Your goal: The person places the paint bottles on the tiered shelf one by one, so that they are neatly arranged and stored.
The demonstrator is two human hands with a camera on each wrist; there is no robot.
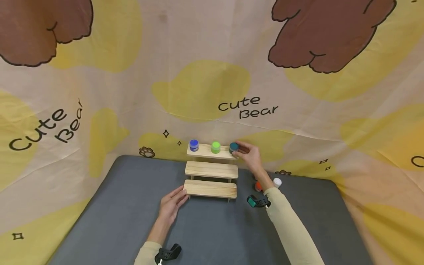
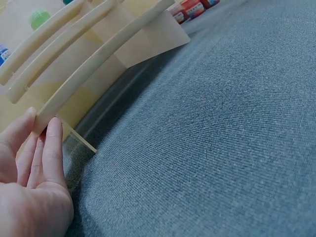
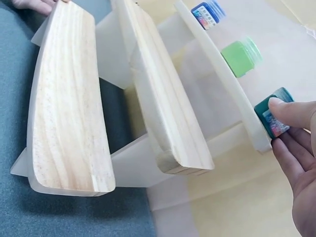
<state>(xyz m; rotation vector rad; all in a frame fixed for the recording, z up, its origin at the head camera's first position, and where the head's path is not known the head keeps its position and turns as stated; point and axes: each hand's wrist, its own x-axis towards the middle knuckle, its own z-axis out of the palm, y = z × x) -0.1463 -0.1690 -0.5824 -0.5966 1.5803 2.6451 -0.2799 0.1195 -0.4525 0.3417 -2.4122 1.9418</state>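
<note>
A three-tier wooden display stand (image 1: 211, 169) stands by the back cloth. At the right end of its top step, my right hand (image 1: 250, 156) pinches a dark teal paint jar (image 3: 273, 114) between thumb and fingers. The jar's base is right at the board. On the same step sit a green jar (image 1: 215, 147) in the middle and a blue jar (image 1: 194, 145) at the left. My left hand (image 2: 37, 173) grips the left end of the lowest step (image 2: 94, 66), thumb on the upper side and fingers beneath.
Behind my right forearm, right of the stand, an orange-red jar (image 1: 258, 186) and a white-topped jar (image 1: 277, 182) stand on the grey table (image 1: 126, 213). A printed cloth (image 1: 198, 92) hangs close behind the stand and along both sides.
</note>
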